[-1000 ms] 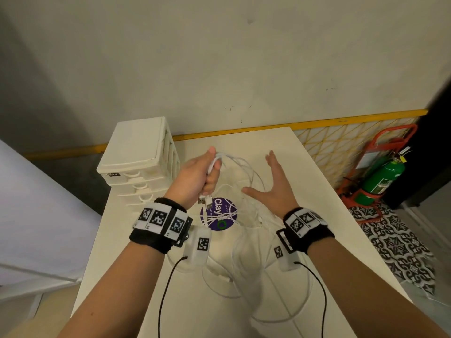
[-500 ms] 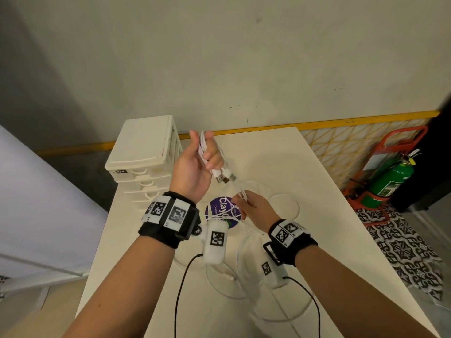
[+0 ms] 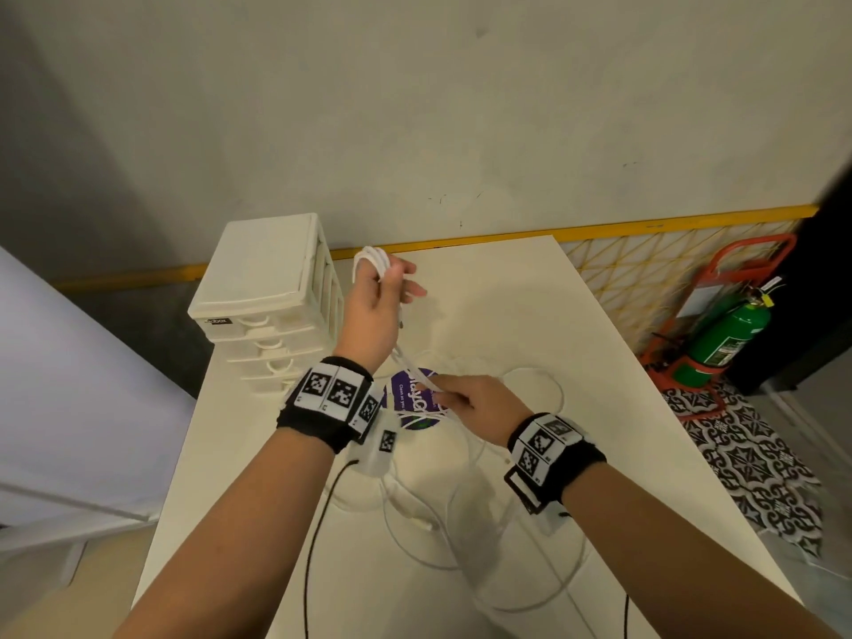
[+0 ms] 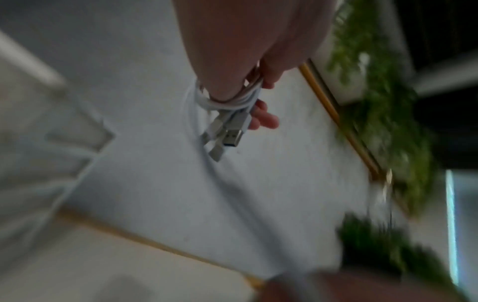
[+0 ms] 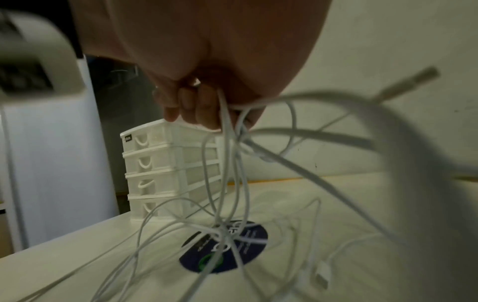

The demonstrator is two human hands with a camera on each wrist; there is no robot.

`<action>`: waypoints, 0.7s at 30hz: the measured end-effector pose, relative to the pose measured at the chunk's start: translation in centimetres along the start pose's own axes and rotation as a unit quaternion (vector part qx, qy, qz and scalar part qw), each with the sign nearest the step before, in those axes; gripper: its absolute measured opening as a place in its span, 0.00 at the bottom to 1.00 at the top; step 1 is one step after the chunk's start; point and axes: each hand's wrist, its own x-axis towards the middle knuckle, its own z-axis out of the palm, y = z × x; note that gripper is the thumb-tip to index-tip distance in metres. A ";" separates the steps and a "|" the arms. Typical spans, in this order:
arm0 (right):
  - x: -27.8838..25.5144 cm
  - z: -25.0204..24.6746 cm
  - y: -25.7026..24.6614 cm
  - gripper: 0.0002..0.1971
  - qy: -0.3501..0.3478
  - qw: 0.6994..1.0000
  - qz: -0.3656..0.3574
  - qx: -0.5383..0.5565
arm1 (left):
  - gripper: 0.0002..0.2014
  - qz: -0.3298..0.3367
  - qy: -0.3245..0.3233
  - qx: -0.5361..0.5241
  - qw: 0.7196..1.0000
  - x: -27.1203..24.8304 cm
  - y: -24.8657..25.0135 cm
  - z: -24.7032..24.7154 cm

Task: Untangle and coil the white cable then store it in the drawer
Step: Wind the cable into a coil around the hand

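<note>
White USB cable (image 4: pixel 227 104): several turns are looped over the raised left hand (image 3: pixel 373 311), whose fingers curl round the bundle with the connector ends (image 4: pixel 227 137) hanging free below, a hold that likely keeps the finished loops from slipping. A strand runs down to the right hand (image 3: pixel 475 408), which pinches it low over the white table (image 3: pixel 599 408), apparently to guide slack toward the coil. Remaining length lies tangled on the table across a round purple sticker (image 5: pixel 225 247), so untangling looks unfinished. White four-drawer organiser (image 3: pixel 267 288): it stands at the table's far left corner just beside the left hand, all drawers closed. Green fire extinguisher (image 3: pixel 724 334): on the floor, well apart.
</note>
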 end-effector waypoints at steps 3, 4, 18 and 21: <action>-0.3 -0.9 -0.5 0.16 0.041 0.996 -0.075 -0.028 | 0.10 0.008 -0.160 0.171 0.972 -0.3 -0.9 -0.8; -0.4 -1.2 -0.6 0.16 0.059 0.993 -0.095 -0.025 | 0.10 -0.007 -0.207 0.211 0.955 -0.4 -1.2 -1.0; 1.2 -5.4 1.6 0.25 0.120 0.973 -0.096 -0.173 | 0.15 -0.173 -0.265 -0.016 0.948 -2.0 1.5 -1.8; 0.4 -4.7 3.2 0.28 0.123 0.984 -0.032 -0.124 | 0.16 -0.176 -0.206 -0.123 0.955 -1.2 2.1 -2.7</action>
